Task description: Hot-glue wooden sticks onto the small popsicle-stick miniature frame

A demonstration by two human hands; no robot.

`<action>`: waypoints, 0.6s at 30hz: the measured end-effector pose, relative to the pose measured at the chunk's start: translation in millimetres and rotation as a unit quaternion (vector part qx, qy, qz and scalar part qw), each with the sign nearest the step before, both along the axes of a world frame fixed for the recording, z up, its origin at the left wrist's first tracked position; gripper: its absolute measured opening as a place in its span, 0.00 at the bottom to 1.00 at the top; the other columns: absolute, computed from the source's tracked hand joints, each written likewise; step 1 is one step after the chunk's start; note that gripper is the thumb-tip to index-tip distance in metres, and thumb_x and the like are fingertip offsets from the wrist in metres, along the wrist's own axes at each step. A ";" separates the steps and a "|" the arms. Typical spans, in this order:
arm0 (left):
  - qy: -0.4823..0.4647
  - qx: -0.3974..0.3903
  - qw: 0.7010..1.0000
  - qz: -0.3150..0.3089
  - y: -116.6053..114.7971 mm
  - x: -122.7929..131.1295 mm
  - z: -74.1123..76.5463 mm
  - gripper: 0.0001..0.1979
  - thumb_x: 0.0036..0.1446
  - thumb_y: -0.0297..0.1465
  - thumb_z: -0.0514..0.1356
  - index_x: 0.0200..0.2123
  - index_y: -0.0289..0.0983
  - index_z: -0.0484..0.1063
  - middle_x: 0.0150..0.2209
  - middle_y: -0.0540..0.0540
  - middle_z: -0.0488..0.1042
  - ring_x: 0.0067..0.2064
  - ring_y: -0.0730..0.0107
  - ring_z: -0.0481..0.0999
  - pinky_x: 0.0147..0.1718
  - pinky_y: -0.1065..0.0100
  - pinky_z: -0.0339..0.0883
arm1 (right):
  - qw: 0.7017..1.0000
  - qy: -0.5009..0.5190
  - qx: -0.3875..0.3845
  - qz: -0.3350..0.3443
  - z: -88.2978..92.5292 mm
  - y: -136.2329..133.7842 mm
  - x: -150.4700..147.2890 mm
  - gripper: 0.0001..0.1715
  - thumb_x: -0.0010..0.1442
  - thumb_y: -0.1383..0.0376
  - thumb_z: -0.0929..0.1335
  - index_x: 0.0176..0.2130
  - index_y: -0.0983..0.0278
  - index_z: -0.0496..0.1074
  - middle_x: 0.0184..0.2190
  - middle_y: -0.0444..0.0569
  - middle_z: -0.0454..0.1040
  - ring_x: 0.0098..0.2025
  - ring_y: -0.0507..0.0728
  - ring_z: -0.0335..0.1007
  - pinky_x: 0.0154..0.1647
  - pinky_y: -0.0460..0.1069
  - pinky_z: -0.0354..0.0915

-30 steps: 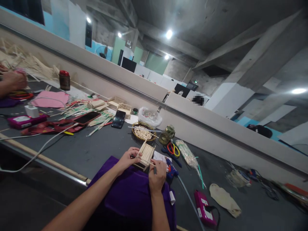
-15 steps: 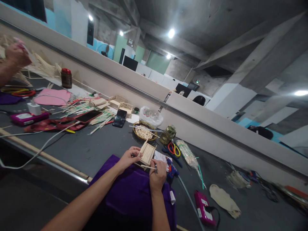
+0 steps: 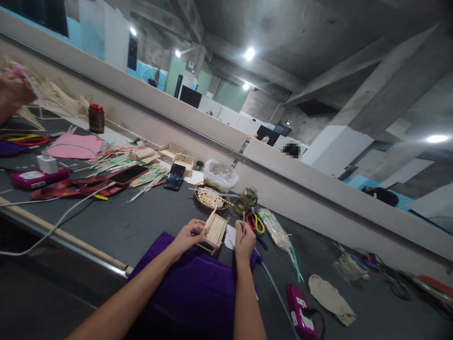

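Note:
A small model made of wooden sticks (image 3: 215,230) stands near the purple cloth (image 3: 193,278), tilted in view. My left hand (image 3: 191,233) is closed on its left side, thumb and fingers pinching the frame. To the right of the model, my right hand (image 3: 245,238) is raised and pinches a short thin wooden stick (image 3: 244,216) that points upward. Beneath that hand lies a white paper (image 3: 230,237). The blue glue gun (image 3: 255,259) is mostly hidden behind my right wrist.
Beyond the model sits a round basket of sticks (image 3: 211,197). Scissors with red and yellow handles (image 3: 255,223), a green jar (image 3: 247,198) and a bag of sticks (image 3: 276,226) are to the right. A phone (image 3: 175,177) lies left. Another person's hand (image 3: 14,94) is at far left.
My right hand has moved away from the model's front, up and to the right, and its stick has turned from roughly level to upright. My left hand stays on the model.

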State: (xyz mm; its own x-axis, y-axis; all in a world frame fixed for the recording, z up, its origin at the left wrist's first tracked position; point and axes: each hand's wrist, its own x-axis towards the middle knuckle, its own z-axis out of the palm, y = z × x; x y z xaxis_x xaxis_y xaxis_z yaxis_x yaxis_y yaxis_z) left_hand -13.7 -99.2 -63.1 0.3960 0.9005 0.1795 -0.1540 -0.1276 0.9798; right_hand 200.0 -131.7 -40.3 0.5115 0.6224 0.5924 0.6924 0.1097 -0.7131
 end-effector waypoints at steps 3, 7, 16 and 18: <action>-0.002 -0.004 1.000 0.003 -0.1 -0.1 0.4 0.08 0.44 0.33 0.68 0.29 0.37 0.78 0.47 0.41 0.68 0.50 0.56 0.69 0.46 0.63 0.65 | 1.000 0.017 -0.016 0.016 6.1 25.1 8.9 0.22 0.57 0.51 0.65 0.31 0.67 0.78 0.26 0.50 0.78 0.28 0.57 0.70 0.31 0.47 0.62; -0.006 -0.009 1.000 0.002 -0.9 -0.3 2.0 0.08 0.44 0.35 0.68 0.29 0.37 0.78 0.47 0.41 0.68 0.50 0.56 0.69 0.46 0.62 0.64 | 0.999 0.048 -0.021 0.000 -2.8 44.4 8.1 0.24 0.54 0.50 0.66 0.28 0.68 0.79 0.23 0.52 0.78 0.26 0.57 0.70 0.29 0.48 0.62; -0.002 -0.019 1.000 0.005 -0.7 1.3 4.6 0.10 0.43 0.37 0.69 0.26 0.37 0.78 0.46 0.40 0.68 0.51 0.56 0.68 0.46 0.63 0.64 | 0.996 0.084 -0.025 0.005 -21.5 54.8 3.2 0.24 0.52 0.50 0.67 0.28 0.69 0.79 0.22 0.52 0.78 0.26 0.58 0.71 0.29 0.48 0.62; -0.002 -0.021 1.000 0.004 -0.4 1.7 3.5 0.11 0.44 0.38 0.69 0.26 0.37 0.77 0.46 0.41 0.68 0.50 0.56 0.68 0.45 0.63 0.64 | 0.996 0.085 -0.027 0.000 -22.3 54.7 2.7 0.24 0.52 0.51 0.67 0.27 0.69 0.79 0.22 0.52 0.77 0.26 0.58 0.71 0.29 0.48 0.62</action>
State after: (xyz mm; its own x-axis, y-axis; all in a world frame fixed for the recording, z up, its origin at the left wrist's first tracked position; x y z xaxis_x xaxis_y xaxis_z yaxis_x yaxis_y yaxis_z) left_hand -11.9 -99.5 -59.7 0.3881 0.9105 0.1426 -0.1566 -0.0873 0.9838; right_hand 202.7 -77.0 -62.6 0.6018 0.6507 0.4631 0.5614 0.0678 -0.8248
